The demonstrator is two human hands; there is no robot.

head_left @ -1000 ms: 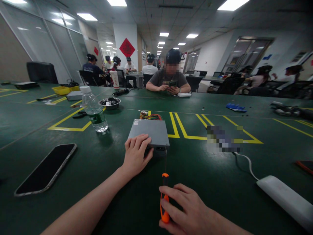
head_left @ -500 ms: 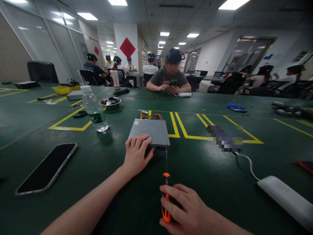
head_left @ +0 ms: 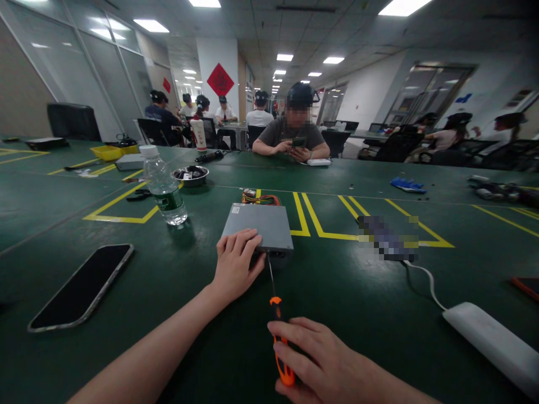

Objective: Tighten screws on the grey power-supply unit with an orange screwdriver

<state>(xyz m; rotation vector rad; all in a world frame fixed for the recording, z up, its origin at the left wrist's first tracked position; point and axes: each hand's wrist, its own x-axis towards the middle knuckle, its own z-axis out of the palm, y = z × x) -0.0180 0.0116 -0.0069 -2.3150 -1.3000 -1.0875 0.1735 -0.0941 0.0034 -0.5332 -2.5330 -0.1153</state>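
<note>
A grey metal computer power supply [head_left: 263, 221] lies on the green table, its bundle of coloured wires [head_left: 263, 198] at the far side. My left hand [head_left: 237, 261] grips its near left corner, fingers on the top and thumb against the near side. My right hand [head_left: 314, 359] is closed around the handle of an orange and black screwdriver [head_left: 277, 320]. The shaft points away from me, and its tip meets the near face of the power supply, right of my left thumb. Whether the tip sits in a screw I cannot tell.
A water bottle [head_left: 166, 188] and a smartphone [head_left: 82, 289] are on the left. Behind the bottle stands a metal bowl [head_left: 191, 175] of small dark parts. A white power strip [head_left: 492, 342] lies at right with a cable. Across the table sits a person [head_left: 290, 134] holding a phone.
My right hand has shifted the screwdriver slightly left, so its tip moved from the right part of the near face towards my left thumb. The left hand and the power supply stay almost still.
</note>
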